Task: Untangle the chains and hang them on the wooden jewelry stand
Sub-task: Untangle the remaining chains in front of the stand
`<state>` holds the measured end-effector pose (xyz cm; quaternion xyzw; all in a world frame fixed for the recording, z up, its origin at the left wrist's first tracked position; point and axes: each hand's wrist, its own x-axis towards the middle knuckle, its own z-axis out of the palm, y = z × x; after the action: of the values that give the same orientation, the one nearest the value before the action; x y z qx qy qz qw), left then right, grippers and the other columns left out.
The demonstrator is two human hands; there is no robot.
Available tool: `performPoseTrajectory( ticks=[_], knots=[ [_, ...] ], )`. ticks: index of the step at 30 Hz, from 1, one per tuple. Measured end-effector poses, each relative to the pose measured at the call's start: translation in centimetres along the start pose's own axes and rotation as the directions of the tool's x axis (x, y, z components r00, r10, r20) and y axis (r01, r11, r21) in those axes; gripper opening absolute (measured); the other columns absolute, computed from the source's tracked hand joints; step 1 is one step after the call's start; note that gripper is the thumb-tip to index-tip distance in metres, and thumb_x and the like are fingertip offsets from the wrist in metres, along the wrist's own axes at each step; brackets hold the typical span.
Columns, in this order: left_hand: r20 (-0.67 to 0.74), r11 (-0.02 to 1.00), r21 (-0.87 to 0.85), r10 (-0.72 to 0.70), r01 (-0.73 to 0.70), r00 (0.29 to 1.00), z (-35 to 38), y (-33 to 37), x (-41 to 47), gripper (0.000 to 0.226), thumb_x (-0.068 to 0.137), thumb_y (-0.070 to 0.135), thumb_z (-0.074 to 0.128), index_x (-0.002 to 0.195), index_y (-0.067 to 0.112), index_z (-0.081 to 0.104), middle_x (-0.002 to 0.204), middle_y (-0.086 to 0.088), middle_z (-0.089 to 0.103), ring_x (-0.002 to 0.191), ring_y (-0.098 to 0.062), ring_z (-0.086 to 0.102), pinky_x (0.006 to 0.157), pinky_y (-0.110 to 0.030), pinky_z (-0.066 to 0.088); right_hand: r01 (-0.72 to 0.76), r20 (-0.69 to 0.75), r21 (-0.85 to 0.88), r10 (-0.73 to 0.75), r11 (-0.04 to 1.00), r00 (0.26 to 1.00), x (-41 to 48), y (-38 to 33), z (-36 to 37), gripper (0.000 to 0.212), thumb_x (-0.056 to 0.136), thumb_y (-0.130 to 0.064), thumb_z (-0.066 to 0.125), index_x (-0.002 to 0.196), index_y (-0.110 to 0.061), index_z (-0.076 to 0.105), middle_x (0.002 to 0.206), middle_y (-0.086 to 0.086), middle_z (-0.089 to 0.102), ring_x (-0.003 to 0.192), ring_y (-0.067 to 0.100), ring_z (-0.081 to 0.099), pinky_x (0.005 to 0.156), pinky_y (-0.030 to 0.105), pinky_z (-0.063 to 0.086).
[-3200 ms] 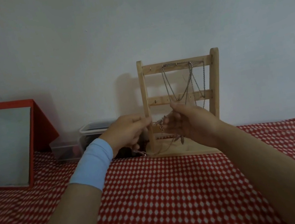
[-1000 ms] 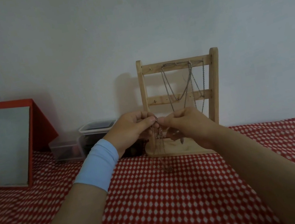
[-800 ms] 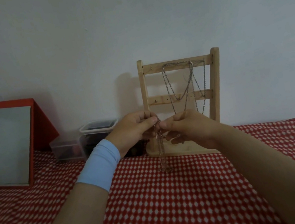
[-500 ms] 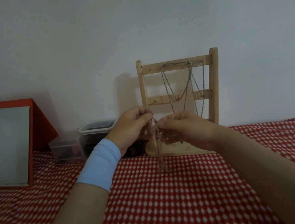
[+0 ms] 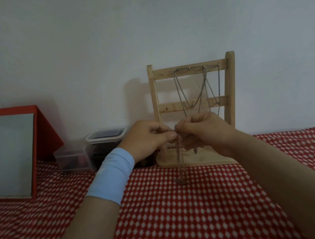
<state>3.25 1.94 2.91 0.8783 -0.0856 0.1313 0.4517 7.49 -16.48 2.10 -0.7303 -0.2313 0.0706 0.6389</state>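
Hanging straight down from the spot where the two hands meet, a chain is seen in the head view with its long axis upright. Its lower end is bunched into a small clump just above or on the red checked cloth of the bench; which of the two cannot be told. The top of the chain is pinched from both sides. The left hand holds it between thumb and fingertips, and the right hand does likewise, with its other fingers curled in. The two pinches almost touch, so the work is judged to be on a knot or clasp at that point, though the detail is too small to make out.

The stand is placed directly behind the hands and rises above them, close to the wall. Other chains are already draped from the right part of its top rail, while the left part of that rail is bare. The hanging move is therefore judged to run up and away from the person. The left hand lies nearer the bare rail and the right hand nearer the hung chains. Both forearms are stretched forward and converge at the chain, held above the cloth.
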Motion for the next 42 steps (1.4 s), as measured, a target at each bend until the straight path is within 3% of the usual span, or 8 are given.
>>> performPoseTrajectory(
  ticks=[4, 8, 12, 17, 25, 33, 37, 42],
  knots=[
    [-0.007, 0.999, 0.036, -0.026, 0.026, 1.000, -0.1, 0.1, -0.1, 0.008, 0.088, 0.023, 0.070, 0.083, 0.028, 0.074, 0.063, 0.016, 0.070, 0.061, 0.003, 0.064, 0.057, -0.011, 0.048, -0.029, -0.043, -0.044, 0.027, 0.999, 0.999, 0.1, 0.2, 0.0, 0.012, 0.096, -0.013, 0.067, 0.086, -0.008, 0.072, 0.085, 0.012, 0.079, 0.076, 0.026, 0.077, 0.078, 0.042, 0.062],
    [0.003, 0.997, 0.020, -0.079, 0.079, 0.997, 0.3, -0.2, 0.1, 0.014, 0.092, 0.026, 0.063, 0.085, 0.022, 0.074, 0.079, -0.002, 0.075, 0.069, -0.010, 0.066, 0.076, -0.028, 0.057, -0.050, -0.035, 0.030, 0.051, 0.998, 0.998, 0.3, 0.3, 0.2, 0.013, 0.095, -0.017, 0.070, 0.096, -0.005, 0.073, 0.091, 0.017, 0.078, 0.078, 0.027, 0.075, 0.075, 0.042, 0.065],
    [-0.023, 0.996, -0.031, -0.079, 0.078, 0.997, 0.1, -0.1, 0.2, 0.013, 0.091, 0.023, 0.064, 0.088, 0.016, 0.074, 0.080, -0.002, 0.073, 0.069, -0.009, 0.064, 0.072, -0.025, 0.057, -0.097, 0.059, 0.101, 0.091, 0.990, 0.994, 0.2, 0.0, 0.0, 0.031, 0.086, -0.011, 0.079, 0.115, -0.007, 0.068, 0.092, 0.015, 0.078, 0.078, 0.024, 0.075, 0.072, 0.037, 0.064],
    [-0.041, 0.992, -0.086, -0.090, 0.087, 0.995, 0.3, -0.3, 0.2, 0.012, 0.089, 0.019, 0.064, 0.084, 0.015, 0.074, 0.069, 0.007, 0.069, 0.064, -0.005, 0.061, 0.067, -0.022, 0.054, -0.133, 0.098, 0.103, 0.123, 0.986, 0.988, 0.2, -0.1, -0.3, 0.031, 0.086, -0.001, 0.076, 0.114, -0.008, 0.064, 0.088, 0.013, 0.078, 0.076, 0.021, 0.076, 0.074, 0.036, 0.064],
    [-0.075, 0.850, -0.499, -0.235, 0.167, 0.969, 0.7, -0.4, 0.6, 0.016, 0.097, 0.016, 0.051, 0.090, 0.009, 0.064, 0.073, -0.005, 0.060, 0.066, -0.015, 0.057, 0.075, -0.037, 0.056, -0.231, 0.141, 0.067, 0.220, 0.971, 0.965, 0.4, 0.0, -1.0, 0.025, 0.086, 0.001, 0.075, 0.107, -0.010, 0.067, 0.079, 0.006, 0.073, 0.058, 0.017, 0.064, 0.072, 0.041, 0.064],
    [-0.006, 0.859, -0.493, -0.166, 0.142, 0.986, 0.3, 0.0, 0.2, 0.022, 0.098, 0.022, 0.053, 0.094, 0.006, 0.068, 0.078, -0.004, 0.068, 0.075, -0.018, 0.067, 0.073, -0.035, 0.060, -0.084, 0.129, -0.011, 0.085, 0.996, 0.988, 0.1, -0.4, -0.2, 0.023, 0.093, -0.025, 0.073, 0.109, -0.009, 0.073, 0.086, 0.001, 0.073, 0.069, 0.018, 0.067, 0.066, 0.036, 0.059],
    [0.005, 0.897, -0.431, -0.107, 0.099, 0.994, 0.4, 0.3, 0.0, 0.024, 0.098, 0.024, 0.055, 0.082, 0.010, 0.067, 0.068, -0.001, 0.064, 0.069, -0.017, 0.061, 0.079, -0.042, 0.060, 0.028, 0.049, -0.127, -0.022, 0.992, 0.999, 0.2, -0.1, 0.2, 0.015, 0.088, -0.017, 0.079, 0.100, -0.009, 0.076, 0.081, 0.001, 0.074, 0.064, 0.012, 0.067, 0.058, 0.027, 0.058],
    [-0.040, 0.922, -0.374, -0.126, 0.102, 0.991, 0.1, 0.1, 0.4, 0.025, 0.096, 0.025, 0.057, 0.075, 0.015, 0.065, 0.065, 0.000, 0.060, 0.059, -0.011, 0.058, 0.082, -0.045, 0.057, 0.070, 0.096, -0.069, -0.063, 0.995, 0.993, 0.1, -0.3, 0.2, 0.016, 0.094, -0.014, 0.071, 0.104, -0.002, 0.072, 0.087, 0.003, 0.073, 0.068, 0.016, 0.066, 0.067, 0.033, 0.057]
  ],
)
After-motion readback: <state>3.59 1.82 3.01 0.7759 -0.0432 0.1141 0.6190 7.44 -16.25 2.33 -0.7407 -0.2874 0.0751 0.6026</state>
